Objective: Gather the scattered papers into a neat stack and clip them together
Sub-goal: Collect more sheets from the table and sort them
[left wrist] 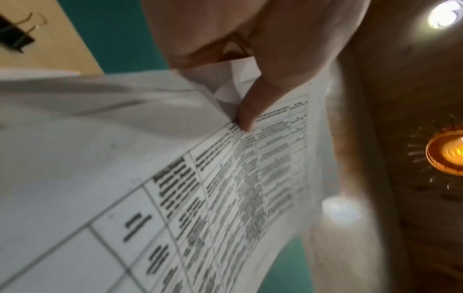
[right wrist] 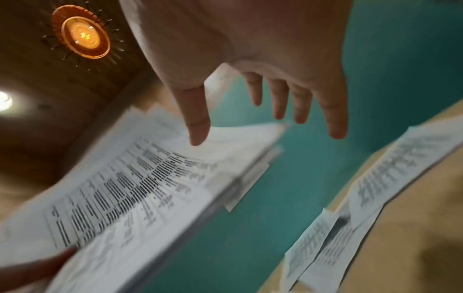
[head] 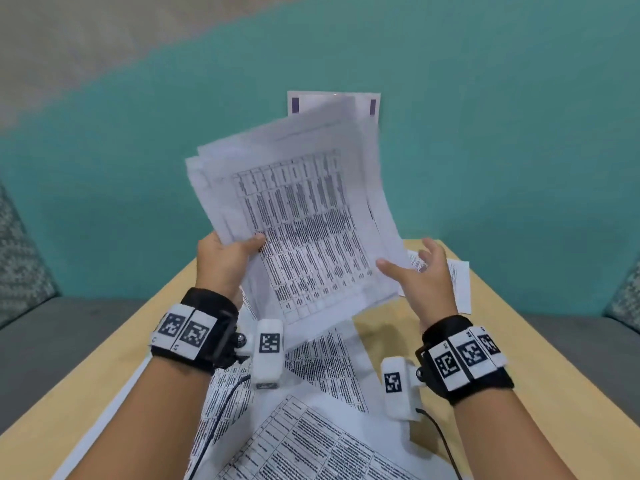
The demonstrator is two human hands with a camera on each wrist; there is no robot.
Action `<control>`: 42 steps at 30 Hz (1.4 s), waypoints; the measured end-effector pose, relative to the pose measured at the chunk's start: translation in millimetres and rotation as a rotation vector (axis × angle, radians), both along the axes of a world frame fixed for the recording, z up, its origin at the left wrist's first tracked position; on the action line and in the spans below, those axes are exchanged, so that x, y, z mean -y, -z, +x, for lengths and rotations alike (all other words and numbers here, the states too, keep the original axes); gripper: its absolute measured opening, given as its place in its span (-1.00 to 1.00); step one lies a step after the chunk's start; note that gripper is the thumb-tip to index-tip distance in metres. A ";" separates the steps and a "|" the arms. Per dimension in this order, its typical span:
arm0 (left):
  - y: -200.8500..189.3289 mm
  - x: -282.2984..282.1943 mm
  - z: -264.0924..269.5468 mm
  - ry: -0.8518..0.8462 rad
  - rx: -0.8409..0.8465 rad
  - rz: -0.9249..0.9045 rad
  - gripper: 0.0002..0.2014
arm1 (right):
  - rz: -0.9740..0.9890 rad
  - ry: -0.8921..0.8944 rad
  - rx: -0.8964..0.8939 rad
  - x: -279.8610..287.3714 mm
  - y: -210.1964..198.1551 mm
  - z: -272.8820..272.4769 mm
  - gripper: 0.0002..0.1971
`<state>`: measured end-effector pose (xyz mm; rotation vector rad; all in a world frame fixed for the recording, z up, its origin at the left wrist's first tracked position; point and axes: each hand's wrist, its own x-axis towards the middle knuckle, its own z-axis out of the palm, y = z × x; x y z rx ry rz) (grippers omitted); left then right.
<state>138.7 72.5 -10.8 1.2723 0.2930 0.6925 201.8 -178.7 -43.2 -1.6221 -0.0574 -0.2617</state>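
Held sheaf: loose bundle of printed papers (head: pixel 298 216) raised above the wooden table (head: pixel 540 375), tilted, its edges fanned and uneven; the top sheet shows a table of dense text, blurred.
Left hand: left hand (head: pixel 225 261) grips the sheaf at its near-left edge, thumb (left wrist: pixel 253 107) pressed on the printed face, fingers curled behind the sheets.
Right hand: right hand (head: pixel 422 275) has its fingers spread and straight, holding nothing; it sits just beside the sheaf's near-right corner, and whether the thumb touches the paper cannot be told.
Papers on table, near: several printed sheets (head: pixel 325 420) lie overlapping at different angles on the near part of the table, below both wrists.
Papers on table, right: two or three more sheets (right wrist: pixel 391 188) lie overlapping near the table's far-right edge, partly behind the right hand in the head view.
Binder clip: black binder clip (left wrist: pixel 15 33) with wire handles lies on the bare table, apart from the held sheaf, seen only in the left wrist view.
Wrists: each wrist wears a black band (head: pixel 207 327) with white marker tags and a small white camera unit.
Backdrop: teal wall (head: pixel 485 133) beyond the table's far edge.
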 end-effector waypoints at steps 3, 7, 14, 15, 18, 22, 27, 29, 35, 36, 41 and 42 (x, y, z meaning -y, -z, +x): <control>-4.4 2.6 -0.1 -0.019 0.025 -0.178 -0.35 | 0.160 -0.140 -0.189 -7.6 -0.3 -2.9 0.16; -5.1 14.1 -1.3 0.065 0.054 -0.319 -0.41 | 0.521 -0.455 -0.304 -24.7 -5.9 -15.5 -0.34; -12.8 10.4 -11.1 0.296 0.125 -0.305 -0.68 | 0.458 -0.234 -0.235 -12.4 -3.2 -3.6 -0.36; -14.9 5.1 -13.7 0.349 0.168 -0.315 -0.65 | 0.451 -0.208 -0.219 -4.8 -2.8 -1.1 -0.26; -16.5 -16.3 -20.6 0.481 0.201 -0.295 -0.68 | 0.404 -0.144 -0.157 18.2 -9.4 0.1 -0.33; -10.7 -32.8 -21.1 0.544 0.013 -0.054 -0.42 | 0.267 -0.112 -0.086 40.4 -14.4 -2.8 -0.91; -1.6 -11.1 -8.8 0.286 -0.108 0.263 -0.67 | 0.145 -0.131 -0.019 35.9 -8.3 3.4 -0.74; 2.6 -7.0 -5.4 0.217 -0.091 0.264 -0.73 | 0.117 -0.124 0.003 31.6 -7.9 3.9 -0.75; 9.4 -6.1 0.3 0.206 -0.063 0.211 -0.74 | 0.158 -0.082 0.026 31.3 -4.9 6.9 -0.66; 10.8 -6.1 1.0 0.202 -0.068 0.195 -0.74 | 0.150 -0.081 0.025 31.6 -4.3 7.2 -0.67; 19.8 -5.2 5.1 0.214 -0.082 0.132 -0.67 | 0.141 -0.089 -0.003 28.6 1.4 8.1 -0.68; 20.9 -4.5 5.8 0.219 -0.087 0.132 -0.67 | 0.136 -0.093 -0.005 27.1 2.0 8.5 -0.69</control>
